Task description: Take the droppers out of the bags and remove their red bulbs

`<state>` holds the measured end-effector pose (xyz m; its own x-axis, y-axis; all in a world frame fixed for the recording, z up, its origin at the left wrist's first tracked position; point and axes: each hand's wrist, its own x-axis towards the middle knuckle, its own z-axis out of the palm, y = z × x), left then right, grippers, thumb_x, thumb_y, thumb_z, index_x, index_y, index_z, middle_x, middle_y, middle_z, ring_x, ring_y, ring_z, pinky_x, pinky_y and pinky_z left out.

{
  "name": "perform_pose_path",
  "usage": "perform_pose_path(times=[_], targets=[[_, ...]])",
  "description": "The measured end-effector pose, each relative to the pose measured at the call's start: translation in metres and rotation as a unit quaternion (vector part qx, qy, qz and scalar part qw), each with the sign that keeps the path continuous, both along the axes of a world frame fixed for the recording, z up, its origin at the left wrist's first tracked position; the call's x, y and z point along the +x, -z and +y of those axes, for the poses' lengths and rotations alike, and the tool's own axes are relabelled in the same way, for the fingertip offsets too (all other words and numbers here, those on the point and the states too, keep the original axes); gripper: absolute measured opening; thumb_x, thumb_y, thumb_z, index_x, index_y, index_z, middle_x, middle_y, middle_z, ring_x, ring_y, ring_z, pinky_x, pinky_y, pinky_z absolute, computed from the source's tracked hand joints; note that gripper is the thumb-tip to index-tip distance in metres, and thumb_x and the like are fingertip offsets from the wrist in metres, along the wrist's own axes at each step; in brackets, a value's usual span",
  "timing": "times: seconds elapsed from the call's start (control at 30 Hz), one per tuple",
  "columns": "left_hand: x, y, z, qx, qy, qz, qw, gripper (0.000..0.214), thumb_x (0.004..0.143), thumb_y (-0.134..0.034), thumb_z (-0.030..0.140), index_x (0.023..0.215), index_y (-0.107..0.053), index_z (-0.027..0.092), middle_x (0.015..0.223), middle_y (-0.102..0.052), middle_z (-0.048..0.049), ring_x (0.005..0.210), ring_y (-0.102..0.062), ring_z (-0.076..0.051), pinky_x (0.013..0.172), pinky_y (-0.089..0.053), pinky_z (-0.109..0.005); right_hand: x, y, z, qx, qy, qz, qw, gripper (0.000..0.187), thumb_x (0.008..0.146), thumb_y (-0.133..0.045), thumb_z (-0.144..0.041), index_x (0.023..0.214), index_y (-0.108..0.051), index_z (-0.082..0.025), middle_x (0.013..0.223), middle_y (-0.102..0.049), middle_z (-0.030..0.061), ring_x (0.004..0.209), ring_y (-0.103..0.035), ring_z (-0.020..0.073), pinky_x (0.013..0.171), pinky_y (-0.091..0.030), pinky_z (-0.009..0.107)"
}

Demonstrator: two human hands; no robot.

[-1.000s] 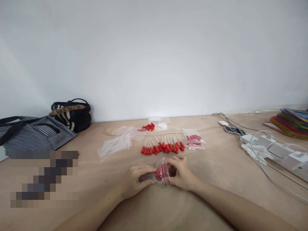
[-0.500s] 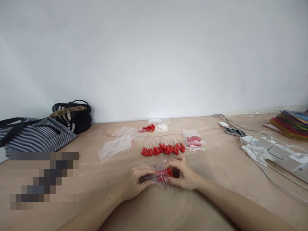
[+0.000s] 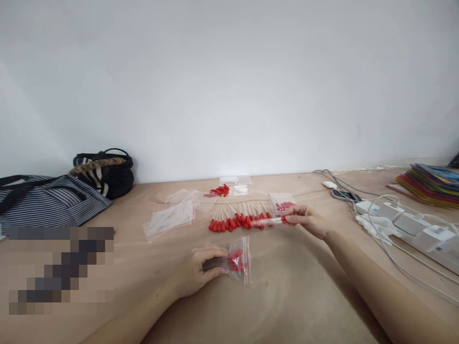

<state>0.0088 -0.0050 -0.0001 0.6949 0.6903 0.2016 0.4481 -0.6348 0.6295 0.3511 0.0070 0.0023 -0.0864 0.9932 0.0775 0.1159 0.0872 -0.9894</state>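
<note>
My left hand (image 3: 206,267) is closed around the lower part of a clear zip-lock bag (image 3: 245,255) on the near table. Several red bulb ends (image 3: 235,263) show inside the bag, below its red seal line. Off to the right, my right hand (image 3: 306,220) pinches the red end of what looks like a dropper (image 3: 267,222), its pale stem pointing left. That stem is blurred and passes over a row of red-bulbed droppers (image 3: 224,224) with thin stems pointing away from me. Behind my right fingers lies a filled zip-lock bag (image 3: 281,197), partly covered.
Flat clear bags (image 3: 168,220) lie left of the row. Small red pieces (image 3: 220,190) and a clear packet (image 3: 240,185) are near the wall. On the right are a power strip with chargers (image 3: 409,222) and cables; on the left, a striped bag (image 3: 60,200) and a black bag (image 3: 120,179).
My right hand has left the held bag and moved right and away, and now grips a dropper at the row. My left hand has kept its hold on the bag.
</note>
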Motion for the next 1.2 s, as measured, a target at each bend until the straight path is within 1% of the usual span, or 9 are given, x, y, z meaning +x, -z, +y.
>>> perform_pose_path(times=[0.1, 0.2, 0.37, 0.5, 0.73, 0.87, 0.97, 1.07, 1.2], targets=[[0.0, -0.001, 0.0, -0.005, 0.005, 0.001, 1.0, 0.026, 0.076, -0.06, 0.025, 0.101, -0.064, 0.022, 0.103, -0.067, -0.0041, 0.094, -0.061, -0.02, 0.085, -0.048, -0.032, 0.005, 0.008, 0.008, 0.051, 0.155, 0.033, 0.986, 0.031, 0.058, -0.07, -0.045, 0.069, -0.064, -0.017, 0.068, -0.066, 0.0027, 0.063, -0.059, 0.0148, 0.064, -0.046, 0.028], [-0.001, -0.001, 0.0, -0.011, 0.006, 0.0, 1.0, 0.025, 0.077, -0.06, 0.026, 0.101, -0.064, 0.022, 0.103, -0.067, -0.0044, 0.094, -0.061, -0.02, 0.084, -0.048, -0.032, -0.013, 0.019, 0.012, 0.088, 0.292, -0.026, 0.952, 0.034, 0.064, -0.062, -0.049, 0.076, -0.064, -0.017, 0.075, -0.068, 0.0061, 0.068, -0.061, 0.0174, 0.064, -0.046, 0.029], [-0.002, 0.002, 0.001, -0.006, 0.005, -0.007, 1.0, 0.026, 0.077, -0.06, 0.028, 0.102, -0.064, 0.022, 0.102, -0.067, -0.0041, 0.092, -0.061, -0.019, 0.083, -0.048, -0.031, -0.048, 0.031, 0.007, 0.089, 0.355, -0.192, 0.911, 0.035, 0.067, -0.057, -0.051, 0.077, -0.068, -0.02, 0.069, -0.068, 0.0046, 0.068, -0.06, 0.0209, 0.07, -0.042, 0.035], [-0.002, 0.003, 0.001, 0.006, 0.008, -0.005, 1.0, 0.026, 0.077, -0.06, 0.028, 0.102, -0.063, 0.021, 0.104, -0.066, -0.0054, 0.095, -0.06, -0.02, 0.085, -0.047, -0.033, -0.06, 0.028, 0.001, 0.086, 0.316, -0.335, 0.884, 0.035, 0.072, -0.051, -0.056, 0.08, -0.07, -0.027, 0.068, -0.068, 0.0022, 0.072, -0.06, 0.0216, 0.077, -0.036, 0.038], [-0.001, 0.003, 0.002, 0.023, 0.009, -0.008, 1.0, 0.026, 0.077, -0.06, 0.028, 0.102, -0.063, 0.021, 0.103, -0.066, -0.0053, 0.095, -0.059, -0.02, 0.086, -0.047, -0.034, -0.057, 0.022, -0.005, 0.123, 0.296, -0.348, 0.881, 0.036, 0.078, -0.045, -0.051, 0.078, -0.069, -0.024, 0.066, -0.066, 0.0017, 0.066, -0.057, 0.0188, 0.072, -0.035, 0.034], [-0.002, 0.005, 0.003, 0.025, 0.005, -0.005, 1.0, 0.026, 0.076, -0.059, 0.028, 0.102, -0.064, 0.021, 0.103, -0.067, -0.0051, 0.095, -0.06, -0.02, 0.086, -0.047, -0.034, -0.063, 0.019, -0.016, 0.182, 0.134, -0.287, 0.931, 0.033, 0.078, -0.049, -0.046, 0.066, -0.066, -0.02, 0.058, -0.061, 0.0015, 0.054, -0.05, 0.0132, 0.055, -0.036, 0.026], [-0.001, 0.005, 0.003, 0.023, -0.003, -0.01, 1.0, 0.025, 0.076, -0.06, 0.027, 0.1, -0.064, 0.022, 0.102, -0.067, -0.0046, 0.094, -0.06, -0.02, 0.085, -0.047, -0.033, -0.078, 0.019, -0.027, 0.191, 0.008, -0.287, 0.939, 0.025, 0.075, -0.057, -0.043, 0.066, -0.068, -0.022, 0.057, -0.061, -0.0001, 0.057, -0.051, 0.013, 0.064, -0.038, 0.028], [0.0, 0.006, 0.003, 0.018, -0.008, -0.021, 1.0, 0.023, 0.077, -0.059, 0.026, 0.098, -0.065, 0.021, 0.098, -0.068, -0.0043, 0.091, -0.061, -0.019, 0.083, -0.048, -0.032, -0.096, 0.019, -0.034, 0.19, -0.035, -0.308, 0.932, 0.017, 0.074, -0.06, -0.041, 0.074, -0.07, -0.027, 0.062, -0.062, -0.0009, 0.065, -0.053, 0.014, 0.077, -0.033, 0.034], [0.001, 0.008, 0.004, 0.009, -0.012, -0.024, 1.0, 0.021, 0.079, -0.056, 0.026, 0.098, -0.065, 0.021, 0.096, -0.068, -0.004, 0.089, -0.062, -0.018, 0.081, -0.048, -0.03, -0.112, 0.016, -0.036, 0.172, -0.046, -0.341, 0.923, 0.018, 0.076, -0.059, -0.042, 0.084, -0.069, -0.03, 0.059, -0.059, -0.0035, 0.066, -0.051, 0.0134, 0.076, -0.029, 0.032]])
